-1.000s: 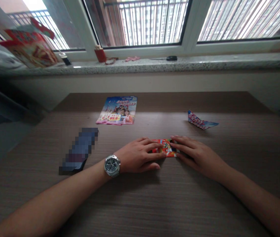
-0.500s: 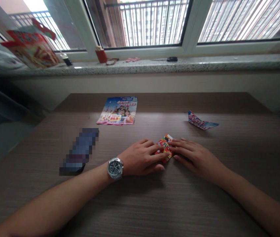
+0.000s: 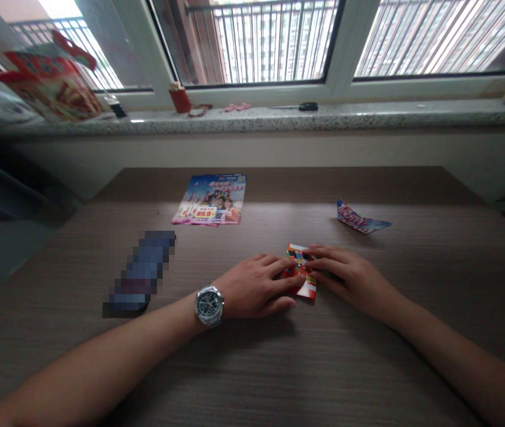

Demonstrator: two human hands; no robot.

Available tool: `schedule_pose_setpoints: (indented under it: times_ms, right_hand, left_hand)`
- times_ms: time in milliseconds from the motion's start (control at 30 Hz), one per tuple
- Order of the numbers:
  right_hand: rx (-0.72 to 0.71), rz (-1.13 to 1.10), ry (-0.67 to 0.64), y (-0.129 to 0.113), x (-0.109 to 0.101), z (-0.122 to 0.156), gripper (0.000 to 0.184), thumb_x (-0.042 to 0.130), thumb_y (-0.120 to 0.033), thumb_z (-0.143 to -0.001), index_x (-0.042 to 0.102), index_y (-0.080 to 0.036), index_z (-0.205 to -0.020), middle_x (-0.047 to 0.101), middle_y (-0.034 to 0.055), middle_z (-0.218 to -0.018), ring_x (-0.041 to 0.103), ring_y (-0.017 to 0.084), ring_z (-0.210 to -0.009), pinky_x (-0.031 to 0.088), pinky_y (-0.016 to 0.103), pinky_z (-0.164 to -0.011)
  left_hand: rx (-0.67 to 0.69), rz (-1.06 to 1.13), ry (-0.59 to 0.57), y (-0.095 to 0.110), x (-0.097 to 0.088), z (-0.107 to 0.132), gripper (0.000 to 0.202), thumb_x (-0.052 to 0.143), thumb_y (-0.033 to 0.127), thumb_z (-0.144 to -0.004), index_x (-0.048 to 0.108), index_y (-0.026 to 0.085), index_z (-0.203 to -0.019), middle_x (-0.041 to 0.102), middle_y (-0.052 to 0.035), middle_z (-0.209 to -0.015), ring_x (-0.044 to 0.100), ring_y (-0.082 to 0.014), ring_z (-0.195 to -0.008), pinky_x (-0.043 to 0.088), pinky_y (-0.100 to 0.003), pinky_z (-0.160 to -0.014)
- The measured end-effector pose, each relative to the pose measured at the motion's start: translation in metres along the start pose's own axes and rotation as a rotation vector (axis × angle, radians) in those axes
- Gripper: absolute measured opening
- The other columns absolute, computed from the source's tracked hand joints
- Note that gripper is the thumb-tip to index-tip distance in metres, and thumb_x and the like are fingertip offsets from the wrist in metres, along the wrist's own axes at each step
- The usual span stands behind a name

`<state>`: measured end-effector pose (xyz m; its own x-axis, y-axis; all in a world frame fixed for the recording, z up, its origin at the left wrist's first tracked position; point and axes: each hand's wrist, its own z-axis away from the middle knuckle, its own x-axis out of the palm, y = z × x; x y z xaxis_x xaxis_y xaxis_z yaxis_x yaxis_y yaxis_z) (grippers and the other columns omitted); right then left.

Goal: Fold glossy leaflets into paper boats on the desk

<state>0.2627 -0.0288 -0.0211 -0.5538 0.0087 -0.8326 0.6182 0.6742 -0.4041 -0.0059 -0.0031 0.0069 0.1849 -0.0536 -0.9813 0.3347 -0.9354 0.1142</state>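
A small folded piece of red, colourful printed paper (image 3: pixel 302 274) lies on the brown wooden table (image 3: pixel 279 356) between my two hands. My left hand (image 3: pixel 256 287), with a metal watch on its wrist, rests flat with its fingertips pressing on the paper's left side. My right hand (image 3: pixel 345 276) presses its fingertips on the paper's right side. Both hands lie low on the table with fingers stretched out, touching the paper rather than gripping it.
A colourful flyer (image 3: pixel 211 198) lies flat further back on the table. A folded paper shape (image 3: pixel 359 218) sits at the back right. A dark blurred phone-like object (image 3: pixel 139 274) lies to the left. The stone windowsill (image 3: pixel 368 114) holds a red bag, a red cup and small items.
The folded paper has turned from lying sideways to standing lengthwise between my fingertips. Both hands stayed in about the same place, shifting slightly around it.
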Motion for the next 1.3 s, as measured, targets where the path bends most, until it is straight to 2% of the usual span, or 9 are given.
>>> schedule_pose_setpoints:
  times_ms: [67,200,333,467,600,700,1000,1300]
  right_hand:
    - [0.052,0.0,0.032,-0.003,0.0,-0.002,0.017,0.058,-0.026,-0.098,0.069,-0.023,-0.111,0.069,0.0108,-0.125,0.066,0.025,-0.115,0.056,0.043,-0.096]
    - [0.136,-0.009,0.055,-0.005,-0.001,-0.003,0.014,0.062,-0.029,-0.096,0.071,-0.023,-0.105,0.071,0.0087,-0.116,0.07,0.023,-0.102,0.058,0.039,-0.089]
    - [0.147,-0.033,0.044,-0.004,-0.001,-0.003,0.014,0.064,-0.029,-0.095,0.071,-0.024,-0.106,0.072,0.0077,-0.115,0.07,0.022,-0.099,0.058,0.037,-0.087]
    - [0.136,-0.041,0.043,-0.002,-0.002,-0.002,0.015,0.063,-0.03,-0.095,0.071,-0.025,-0.106,0.072,0.0077,-0.114,0.07,0.023,-0.1,0.058,0.037,-0.087]
    - [0.166,-0.075,0.032,0.0,-0.003,-0.001,0.014,0.061,-0.027,-0.096,0.07,-0.025,-0.106,0.071,0.007,-0.117,0.07,0.022,-0.102,0.057,0.037,-0.09]
    - [0.177,-0.074,0.047,0.002,-0.003,-0.001,0.008,0.063,-0.025,-0.095,0.069,-0.023,-0.1,0.069,0.0075,-0.115,0.069,0.022,-0.099,0.057,0.037,-0.088]
    - [0.094,-0.062,-0.012,-0.001,-0.006,0.0,0.005,0.066,-0.025,-0.093,0.065,-0.021,-0.09,0.065,0.0084,-0.099,0.063,0.022,-0.092,0.054,0.037,-0.079]
    - [-0.001,-0.198,-0.183,-0.009,-0.016,0.002,0.01,0.061,-0.026,-0.095,0.064,-0.022,-0.087,0.065,0.0066,-0.094,0.062,0.021,-0.091,0.052,0.033,-0.077]
  left_hand:
    - [-0.01,-0.013,-0.003,0.002,0.0,-0.001,0.048,0.041,0.05,-0.103,0.05,0.025,-0.143,0.049,-0.0091,-0.147,0.055,-0.0276,-0.114,0.047,-0.044,-0.099]
    - [-0.013,-0.02,-0.001,0.002,0.002,-0.002,0.048,0.042,0.05,-0.103,0.049,0.027,-0.144,0.049,-0.009,-0.147,0.055,-0.0276,-0.113,0.047,-0.044,-0.098]
    - [-0.016,0.008,0.005,-0.002,0.004,-0.001,0.046,0.044,0.05,-0.102,0.051,0.028,-0.142,0.05,-0.0103,-0.146,0.053,-0.0291,-0.121,0.045,-0.046,-0.103]
    - [-0.029,0.049,0.015,-0.003,0.006,0.0,0.044,0.045,0.05,-0.102,0.054,0.028,-0.139,0.039,-0.0109,-0.156,0.039,-0.0317,-0.142,0.035,-0.05,-0.115]
    - [-0.023,0.059,-0.015,-0.002,0.005,-0.001,0.047,0.044,0.052,-0.102,0.05,0.03,-0.143,0.036,-0.0122,-0.158,0.042,-0.0323,-0.14,0.034,-0.051,-0.116]
    - [-0.012,0.047,-0.021,-0.001,0.003,-0.001,0.045,0.045,0.053,-0.101,0.052,0.034,-0.142,0.034,-0.012,-0.159,0.042,-0.0342,-0.141,0.034,-0.053,-0.115]
    - [-0.018,0.026,-0.036,0.0,0.001,0.0,0.045,0.043,0.052,-0.102,0.05,0.035,-0.144,0.03,-0.0125,-0.162,0.044,-0.0348,-0.14,0.033,-0.056,-0.112]
    - [-0.009,0.033,-0.011,-0.001,0.003,0.001,0.046,0.047,0.05,-0.101,0.05,0.035,-0.144,0.029,-0.0116,-0.163,0.042,-0.0342,-0.141,0.032,-0.055,-0.113]
